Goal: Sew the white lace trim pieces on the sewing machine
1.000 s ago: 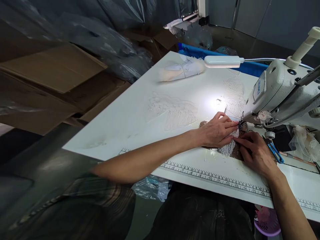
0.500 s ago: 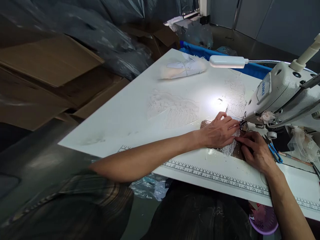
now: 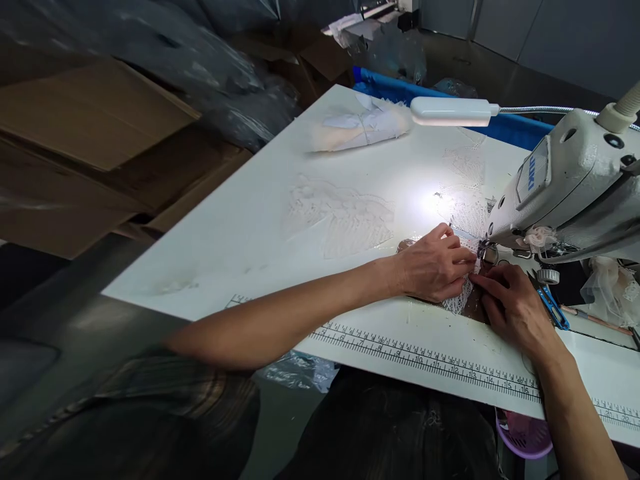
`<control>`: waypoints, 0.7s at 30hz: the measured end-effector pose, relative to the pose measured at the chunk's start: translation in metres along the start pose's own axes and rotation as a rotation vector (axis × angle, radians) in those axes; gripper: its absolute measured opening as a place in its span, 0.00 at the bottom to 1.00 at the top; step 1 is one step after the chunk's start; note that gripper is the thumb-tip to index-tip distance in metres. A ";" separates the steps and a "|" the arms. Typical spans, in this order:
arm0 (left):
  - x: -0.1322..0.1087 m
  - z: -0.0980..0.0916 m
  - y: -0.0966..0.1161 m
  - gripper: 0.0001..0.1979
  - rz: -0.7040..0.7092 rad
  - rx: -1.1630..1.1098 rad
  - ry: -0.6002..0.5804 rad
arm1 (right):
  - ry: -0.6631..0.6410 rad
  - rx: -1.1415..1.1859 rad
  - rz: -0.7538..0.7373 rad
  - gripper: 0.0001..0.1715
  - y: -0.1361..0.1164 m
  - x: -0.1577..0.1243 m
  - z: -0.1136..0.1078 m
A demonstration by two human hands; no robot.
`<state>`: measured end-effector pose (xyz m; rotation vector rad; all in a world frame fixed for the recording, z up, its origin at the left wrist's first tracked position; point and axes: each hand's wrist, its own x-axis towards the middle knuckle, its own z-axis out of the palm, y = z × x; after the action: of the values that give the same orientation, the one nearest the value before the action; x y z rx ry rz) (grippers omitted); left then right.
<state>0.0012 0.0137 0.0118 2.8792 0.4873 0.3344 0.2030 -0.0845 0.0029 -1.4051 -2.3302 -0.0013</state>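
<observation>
White lace fabric (image 3: 456, 305) lies under the needle area of a white sewing machine (image 3: 565, 167). My left hand (image 3: 435, 263) rests palm down on the lace, fingers curled and pressing it just left of the presser foot (image 3: 483, 250). My right hand (image 3: 513, 303) pinches the near edge of the lace between thumb and forefinger, right in front of the foot. More of the lace strip (image 3: 465, 163) stretches away behind the machine's foot. Between the hands, part of the fabric is hidden by my fingers.
Flat lace pieces (image 3: 345, 213) and a tied fabric bundle (image 3: 363, 128) lie on the white table (image 3: 240, 247). A lamp (image 3: 453, 111) hangs above. Blue thread snips (image 3: 553, 308) lie right of my right hand. Cardboard boxes (image 3: 95, 113) stand left; a purple basket (image 3: 525, 437) sits below.
The view has shifted slightly, so the table sits a little higher and further left. Both hands keep nearly the same place on the lace by the presser foot.
</observation>
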 end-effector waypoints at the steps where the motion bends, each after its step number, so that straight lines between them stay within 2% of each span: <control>1: 0.000 0.000 -0.001 0.16 0.007 0.006 0.012 | -0.010 -0.004 0.009 0.20 0.000 0.000 0.000; 10: -0.004 0.003 -0.006 0.20 0.081 0.201 0.065 | -0.026 -0.091 0.083 0.21 -0.004 0.003 0.004; 21: 0.000 0.012 -0.003 0.20 0.008 0.270 0.109 | -0.061 -0.163 0.175 0.24 -0.007 0.004 0.008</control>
<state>0.0032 0.0147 -0.0002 3.1362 0.5813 0.4612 0.1927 -0.0825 -0.0018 -1.7069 -2.2911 -0.1010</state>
